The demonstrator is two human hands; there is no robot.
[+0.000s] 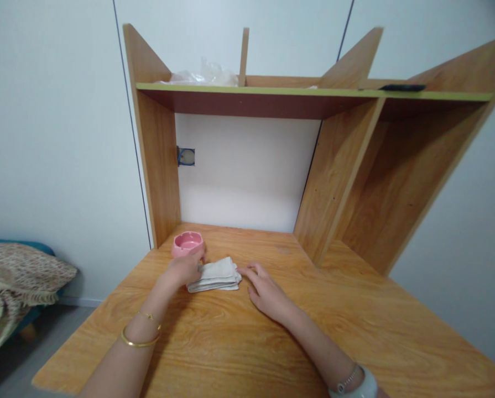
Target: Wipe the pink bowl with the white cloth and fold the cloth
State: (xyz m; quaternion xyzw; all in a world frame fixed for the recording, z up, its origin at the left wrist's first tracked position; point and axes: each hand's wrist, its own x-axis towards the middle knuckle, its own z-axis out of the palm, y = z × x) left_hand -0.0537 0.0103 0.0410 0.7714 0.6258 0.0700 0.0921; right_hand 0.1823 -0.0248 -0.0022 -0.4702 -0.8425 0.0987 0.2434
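Note:
On the wooden desk (230,342) lies a folded whitish cloth (217,275), several layers thick. Directly behind its left end is a pink ashtray-like dish (187,243). My left hand (185,269) is between the two, its fingers by the dish's front right side and the cloth's left end; what its fingertips hold, if anything, is hard to make out. At the cloth's right edge is my right hand (266,288), fingers apart and one fingertip at the cloth, with nothing in its grasp.
A wooden hutch rises at the back of the desk, with a shelf (247,91) bearing a clear plastic bag (214,74) and a dark flat object (402,87). A patterned blanket (23,273) lies on blue furniture at the far left.

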